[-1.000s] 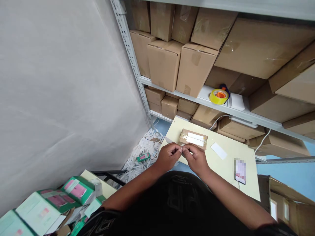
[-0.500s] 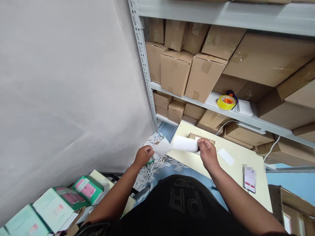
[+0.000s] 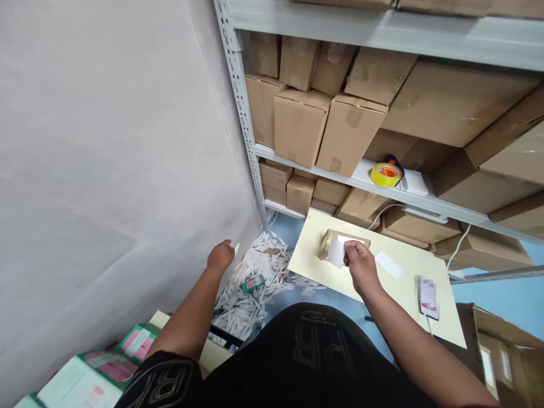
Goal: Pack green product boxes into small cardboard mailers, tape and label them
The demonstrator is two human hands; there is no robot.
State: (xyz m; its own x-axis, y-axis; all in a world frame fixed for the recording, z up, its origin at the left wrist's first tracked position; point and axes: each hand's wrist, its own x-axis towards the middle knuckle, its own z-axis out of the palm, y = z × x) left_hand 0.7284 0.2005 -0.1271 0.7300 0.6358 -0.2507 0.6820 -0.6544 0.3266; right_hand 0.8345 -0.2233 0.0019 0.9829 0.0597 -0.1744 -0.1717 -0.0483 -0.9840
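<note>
My right hand point(image 3: 357, 265) pinches a white label point(image 3: 336, 252) and holds it over a small brown cardboard parcel point(image 3: 329, 241) lying on the pale yellow table point(image 3: 382, 289). My left hand point(image 3: 221, 256) is stretched out to the left, above a heap of white paper strips point(image 3: 250, 280) on the blue floor. A thin white strip point(image 3: 236, 248) shows at its fingertips; the fingers look curled on it.
A second white label point(image 3: 389, 264) and a phone point(image 3: 427, 296) on a cable lie on the table. Metal shelving point(image 3: 246, 113) packed with cardboard boxes stands behind, with a yellow tape roll point(image 3: 385, 173). Green-and-pink boxes point(image 3: 106, 365) are stacked at lower left.
My hands, together at first, pulled apart, peeling backing from the label. The left hand swung out left over the paper heap; the right brought the label down onto the parcel.
</note>
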